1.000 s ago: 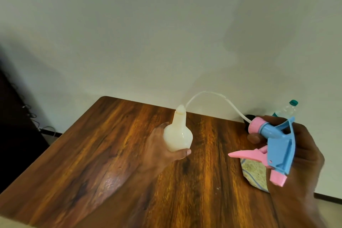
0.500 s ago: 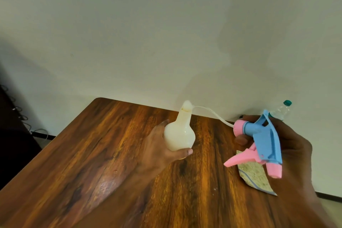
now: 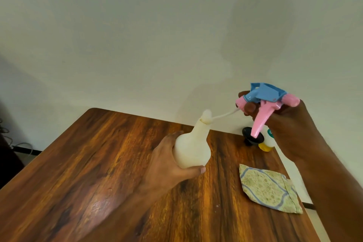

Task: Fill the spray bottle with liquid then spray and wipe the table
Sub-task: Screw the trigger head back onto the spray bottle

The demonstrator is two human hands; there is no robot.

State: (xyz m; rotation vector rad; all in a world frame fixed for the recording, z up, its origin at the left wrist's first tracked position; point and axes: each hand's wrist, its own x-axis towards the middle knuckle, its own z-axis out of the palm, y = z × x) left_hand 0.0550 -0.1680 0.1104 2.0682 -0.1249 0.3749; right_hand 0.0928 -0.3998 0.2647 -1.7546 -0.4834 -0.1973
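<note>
My left hand [image 3: 167, 165] grips the round body of a white spray bottle [image 3: 191, 149], held tilted above the wooden table [image 3: 88, 163]. Off to the right and higher, my right hand [image 3: 284, 122] holds the blue and pink spray head [image 3: 265, 96] with its pink trigger pointing down. A thin white dip tube [image 3: 225, 114] runs from the head to the bottle's open neck, and its end sits in the mouth. A folded green patterned cloth [image 3: 269, 188] lies flat on the table at the right.
At the table's back right, next to the wall, lie a black funnel [image 3: 253, 137] and a small bottle with a yellow part [image 3: 268, 142], partly hidden by my right hand. The table's right edge runs close past the cloth. Cables lie on the floor at far left.
My right hand has lifted the spray head up and turned it, trigger now down. The dip tube has gone further into the bottle's neck. The view has tilted down, showing the cloth and funnel.
</note>
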